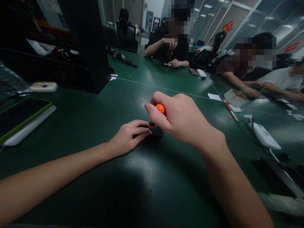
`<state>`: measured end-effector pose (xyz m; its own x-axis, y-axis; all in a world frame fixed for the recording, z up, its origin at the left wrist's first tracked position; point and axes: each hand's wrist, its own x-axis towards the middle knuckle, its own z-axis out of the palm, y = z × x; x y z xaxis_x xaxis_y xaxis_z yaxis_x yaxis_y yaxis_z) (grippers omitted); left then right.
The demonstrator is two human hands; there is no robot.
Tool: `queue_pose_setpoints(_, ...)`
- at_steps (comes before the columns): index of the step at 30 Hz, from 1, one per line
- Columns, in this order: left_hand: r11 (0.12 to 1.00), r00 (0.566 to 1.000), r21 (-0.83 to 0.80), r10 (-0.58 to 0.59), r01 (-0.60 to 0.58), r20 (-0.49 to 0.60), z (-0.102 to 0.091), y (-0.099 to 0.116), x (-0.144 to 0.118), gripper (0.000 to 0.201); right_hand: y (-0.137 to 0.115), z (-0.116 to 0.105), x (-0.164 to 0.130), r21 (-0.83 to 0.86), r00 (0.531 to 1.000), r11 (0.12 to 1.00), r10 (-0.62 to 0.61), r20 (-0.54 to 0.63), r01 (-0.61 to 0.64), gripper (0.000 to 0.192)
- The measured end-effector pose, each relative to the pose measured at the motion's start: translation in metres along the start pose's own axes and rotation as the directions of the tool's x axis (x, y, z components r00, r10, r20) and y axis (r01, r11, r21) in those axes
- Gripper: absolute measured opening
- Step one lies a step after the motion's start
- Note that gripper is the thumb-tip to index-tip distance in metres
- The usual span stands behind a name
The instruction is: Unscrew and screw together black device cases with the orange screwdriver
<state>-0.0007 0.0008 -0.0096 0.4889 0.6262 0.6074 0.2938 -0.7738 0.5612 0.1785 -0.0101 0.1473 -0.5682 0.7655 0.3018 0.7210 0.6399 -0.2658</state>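
My right hand is covering most of the orange-capped screwdriver, so I'm seeing only its cap. My left hand is hiding part of the small black object. The green-edged tablet is running off the left edge.

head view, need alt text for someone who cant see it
A right hand grips an orange-capped screwdriver upright over a small black part that the left hand steadies on a dark green table. Other people sit working along the far side.
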Motion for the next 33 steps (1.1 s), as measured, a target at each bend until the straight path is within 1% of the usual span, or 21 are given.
queue_pose_setpoints(1, 1.000, 1.000, 0.000, -0.003, 0.003, 0.004, 0.000, 0.001, 0.000, 0.020, -0.003, -0.007, -0.004, -0.144, 1.000, 0.989, 0.021, 0.009, -0.020, 0.033)
queue_pose_setpoints(2, 1.000, 1.000, -0.001, -0.006, 0.006, 0.009, -0.001, 0.002, 0.001, 0.020, -0.006, -0.012, -0.007, -0.235, 0.999, 0.972, 0.023, 0.032, -0.015, 0.033)
queue_pose_setpoints(4, 1.000, 1.000, -0.005, -0.013, 0.013, 0.021, -0.001, 0.003, 0.001, 0.020, -0.009, -0.020, -0.015, -0.302, 0.995, 0.952, -0.021, 0.100, 0.051, 0.028)
queue_pose_setpoints(8, 1.000, 1.000, 0.003, -0.007, 0.007, 0.012, -0.001, 0.003, 0.000, 0.020, -0.011, -0.027, -0.027, -0.247, 0.963, 0.951, -0.129, 0.235, 0.187, 0.011)
queue_pose_setpoints(10, 1.000, 1.000, 0.010, -0.006, 0.006, 0.009, -0.001, 0.002, -0.001, 0.019, -0.014, -0.029, -0.029, -0.225, 0.948, 0.950, -0.153, 0.278, 0.219, 0.012)
queue_pose_setpoints(14, 1.000, 1.000, 0.001, -0.019, 0.019, 0.005, -0.001, 0.002, -0.002, 0.018, -0.020, -0.025, -0.026, -0.270, 0.958, 0.941, -0.135, 0.252, 0.203, 0.010)
queue_pose_setpoints(17, 0.999, 0.999, -0.011, -0.043, 0.043, 0.015, -0.002, 0.002, -0.001, 0.017, -0.022, -0.020, -0.022, -0.283, 0.964, 0.939, -0.133, 0.230, 0.197, 0.013)
queue_pose_setpoints(20, 0.998, 0.998, -0.010, -0.061, 0.061, 0.029, -0.001, 0.003, -0.001, 0.018, -0.020, -0.018, -0.023, -0.227, 0.963, 0.950, -0.165, 0.216, 0.213, 0.018)
queue_pose_setpoints(23, 0.997, 0.997, -0.017, -0.071, 0.071, 0.013, 0.000, 0.003, -0.001, 0.019, -0.019, -0.022, -0.027, -0.120, 0.945, 0.963, -0.204, 0.256, 0.240, 0.032)
queue_pose_setpoints(24, 0.997, 0.997, -0.024, -0.075, 0.076, 0.017, 0.000, 0.003, -0.002, 0.021, -0.019, -0.023, -0.028, -0.093, 0.940, 0.966, -0.209, 0.272, 0.241, 0.033)
queue_pose_setpoints(25, 0.996, 0.996, -0.030, -0.089, 0.090, 0.021, 0.001, 0.003, -0.002, 0.021, -0.020, -0.023, -0.028, -0.080, 0.938, 0.969, -0.202, 0.281, 0.233, 0.032)
queue_pose_setpoints(27, 0.992, 0.992, -0.042, -0.122, 0.123, 0.028, 0.002, 0.002, -0.003, 0.022, -0.021, -0.023, -0.029, -0.095, 0.947, 0.977, -0.160, 0.277, 0.193, 0.023)
queue_pose_setpoints(29, 0.993, 0.995, -0.055, -0.099, 0.100, 0.025, 0.003, 0.002, -0.003, 0.021, -0.022, -0.022, -0.028, -0.117, 0.959, 0.982, -0.112, 0.260, 0.147, 0.015)
queue_pose_setpoints(31, 0.994, 0.996, -0.059, -0.088, 0.089, 0.019, 0.004, 0.002, -0.003, 0.020, -0.021, -0.020, -0.028, -0.100, 0.961, 0.986, -0.105, 0.254, 0.135, 0.017)
queue_pose_setpoints(33, 0.993, 0.995, -0.067, -0.100, 0.101, 0.022, 0.004, 0.002, -0.002, 0.019, -0.018, -0.018, -0.029, -0.062, 0.956, 0.986, -0.132, 0.260, 0.153, 0.027)
